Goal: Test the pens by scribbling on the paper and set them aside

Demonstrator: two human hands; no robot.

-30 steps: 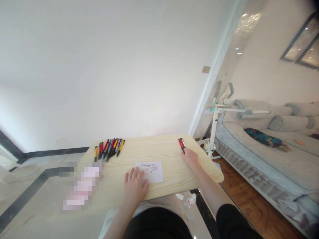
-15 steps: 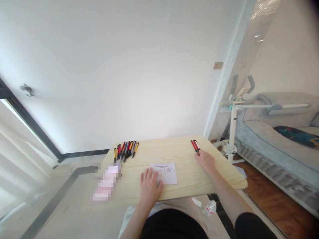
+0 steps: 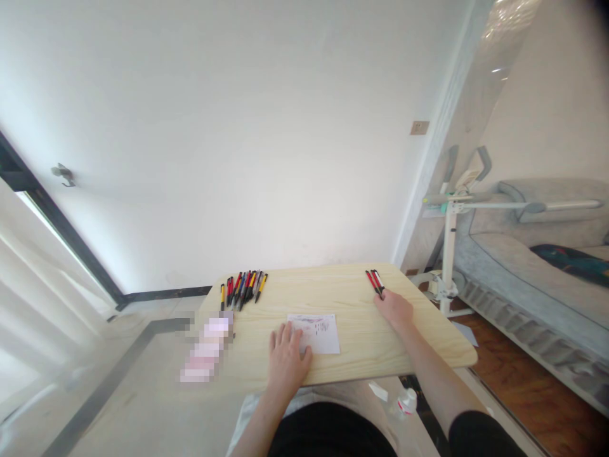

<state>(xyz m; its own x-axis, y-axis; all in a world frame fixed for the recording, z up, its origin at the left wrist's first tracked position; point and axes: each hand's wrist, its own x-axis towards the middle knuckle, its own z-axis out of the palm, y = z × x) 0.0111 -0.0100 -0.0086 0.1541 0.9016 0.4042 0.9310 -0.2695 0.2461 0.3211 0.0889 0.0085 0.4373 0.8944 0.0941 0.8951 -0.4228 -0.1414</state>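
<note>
My left hand [image 3: 287, 358] lies flat on the table, its fingers stretched out over the left part of a white printed sheet of paper [image 3: 325, 336]. Farther right, my right hand [image 3: 396, 309] has its fingers closed at the near ends of a red pen [image 3: 372, 280] and a white-and-red pen [image 3: 379, 278], which lie side by side pointing away from me. The fingertips are partly hidden. A bunch of red, yellow, black and grey pens [image 3: 245, 289] lies loosely together at the table's far left.
The light wooden table [image 3: 314, 289] stands against a white wall. A blurred pinkish patch [image 3: 209, 346] covers its left edge. Below the near edge is a plastic bottle [image 3: 406, 402]. Exercise equipment [image 3: 450, 254] and a grey sofa [image 3: 507, 254] stand to the right.
The view has shifted slightly, moving everything a little to the right in the picture. Both hands, the paper and the pens keep their places on the table.
</note>
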